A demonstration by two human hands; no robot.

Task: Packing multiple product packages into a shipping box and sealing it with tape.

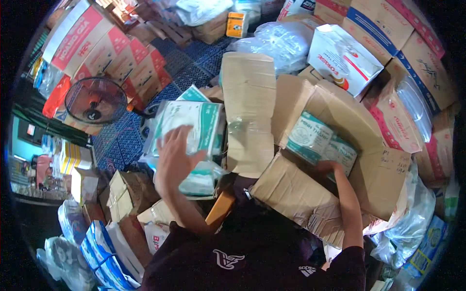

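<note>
My left hand (174,157) has its fingers spread over a stack of flat white-and-green packets (194,119) in clear plastic; whether it touches them I cannot tell. To the right stands an open cardboard carton (296,191) with its flaps up. Inside it lie similar white-and-green packets (308,133). My right hand (329,167) reaches down into the carton against the lower packets. Its fingers are mostly hidden, so any hold on a packet does not show.
A black standing fan (95,100) is at the left, before red-and-white cartons (116,58). Blue patterned matting (184,60) covers the floor beyond. Clear plastic bags (276,43) and a white carton (342,58) lie past the open carton. More cartons (378,29) are stacked far right.
</note>
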